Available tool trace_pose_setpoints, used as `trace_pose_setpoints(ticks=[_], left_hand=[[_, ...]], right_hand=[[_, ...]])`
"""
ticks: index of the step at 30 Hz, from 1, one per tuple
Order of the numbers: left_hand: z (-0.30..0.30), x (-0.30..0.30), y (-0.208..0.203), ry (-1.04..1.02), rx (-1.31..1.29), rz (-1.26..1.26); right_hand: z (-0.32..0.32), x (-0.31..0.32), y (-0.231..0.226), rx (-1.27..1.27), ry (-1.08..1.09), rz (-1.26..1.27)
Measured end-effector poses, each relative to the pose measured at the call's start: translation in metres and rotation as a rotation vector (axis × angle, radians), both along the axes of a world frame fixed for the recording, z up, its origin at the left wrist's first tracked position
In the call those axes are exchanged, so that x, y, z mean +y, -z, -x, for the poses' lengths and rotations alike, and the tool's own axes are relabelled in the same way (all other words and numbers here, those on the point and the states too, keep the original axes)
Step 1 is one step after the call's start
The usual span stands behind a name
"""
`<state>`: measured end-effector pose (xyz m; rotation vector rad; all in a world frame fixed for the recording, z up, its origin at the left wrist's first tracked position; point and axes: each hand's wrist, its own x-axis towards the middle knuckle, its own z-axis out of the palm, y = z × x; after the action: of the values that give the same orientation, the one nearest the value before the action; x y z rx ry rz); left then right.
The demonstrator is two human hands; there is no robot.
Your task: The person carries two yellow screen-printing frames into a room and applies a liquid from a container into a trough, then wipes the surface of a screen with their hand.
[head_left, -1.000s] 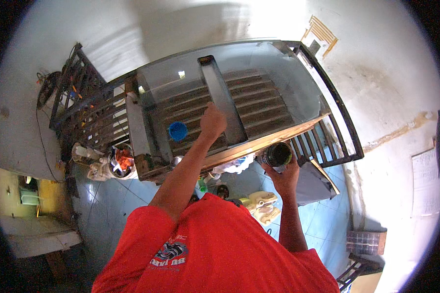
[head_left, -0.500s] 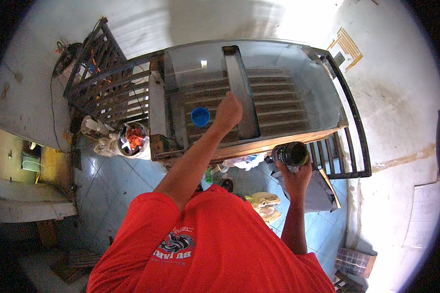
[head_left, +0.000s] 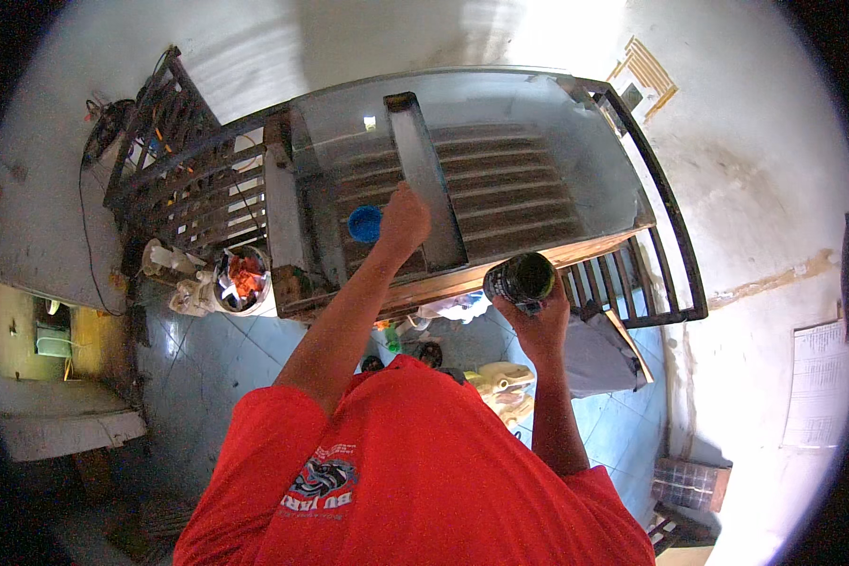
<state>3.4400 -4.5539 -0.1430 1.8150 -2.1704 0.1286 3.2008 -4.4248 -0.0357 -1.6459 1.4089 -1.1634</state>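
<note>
My left hand is closed over the glass-topped table, fingers curled; anything inside them is too small to make out. It is at the left edge of a long grey strip with dark edges lying across the table. Just left of this hand is a small round blue container on the glass. My right hand grips a dark jar in front of the table's near edge. The jar's round dark top faces up toward me, and its contents cannot be made out.
The glass-topped table has brown slats showing beneath and a wooden front edge. Slatted dark benches stand at both ends. A bin of orange and white scraps is at the left. Bags and a grey sheet lie on the blue tiled floor.
The view has shifted slightly. My right hand has brought the jar a little left, closer to the table's front edge, and its top shows more. My left hand stays closed near the strip.
</note>
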Motion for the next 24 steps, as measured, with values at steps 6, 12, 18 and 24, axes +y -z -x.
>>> trace_pose_setpoints(ticks=[6,12,18,24], left_hand=[[-0.001,0.001,-0.002,-0.212,0.269,-0.07],[-0.007,0.054,-0.108,0.196,0.569,-0.067],[-0.016,0.087,-0.131,0.51,0.729,-0.158],[-0.031,0.089,-0.135,0.332,0.66,-0.213]], right_hand=[[-0.021,-0.008,-0.016,0.029,-0.108,0.021],[-0.042,-0.034,-0.013,-0.187,-0.208,0.022],[-0.084,-0.046,-0.003,-0.335,-0.216,0.002],[-0.112,-0.046,0.004,-0.507,-0.333,-0.049]])
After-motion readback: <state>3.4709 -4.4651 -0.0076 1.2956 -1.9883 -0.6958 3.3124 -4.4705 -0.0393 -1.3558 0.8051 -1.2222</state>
